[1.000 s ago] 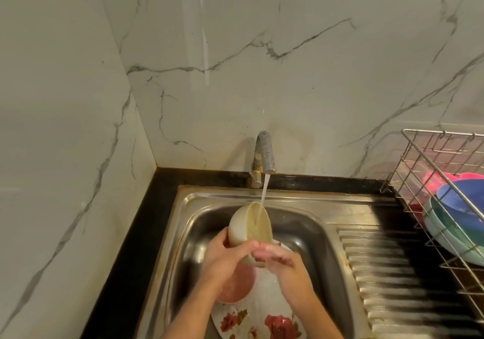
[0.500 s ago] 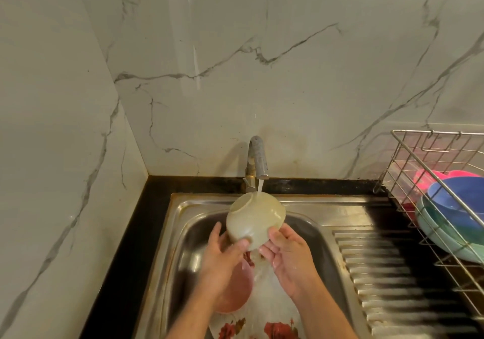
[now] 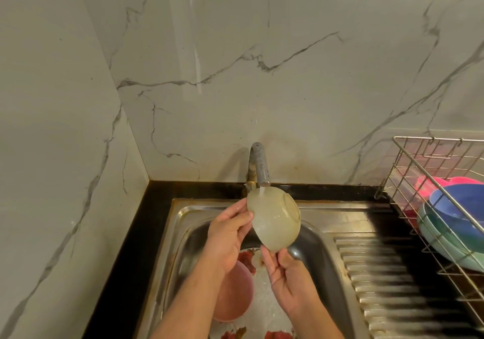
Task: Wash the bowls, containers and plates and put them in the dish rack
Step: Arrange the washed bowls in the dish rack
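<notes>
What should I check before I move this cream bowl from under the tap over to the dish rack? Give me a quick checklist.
1. Grip on the cream bowl: ok. The left hand holds its rim side, and the right hand touches its lower edge with the fingertips.
2. Rinse finished: cannot tell. Water from the tap runs onto the bowl's outside, and its inside faces away.
3. Room in the dish rack: ok. The blue bowl and other dishes sit at the right, with bare wire nearer the sink.
4. Path to the rack: ok. Nothing stands on the ribbed drainboard.
5. Work left in the sink: not ok. The pink bowl and floral plate remain.
</notes>
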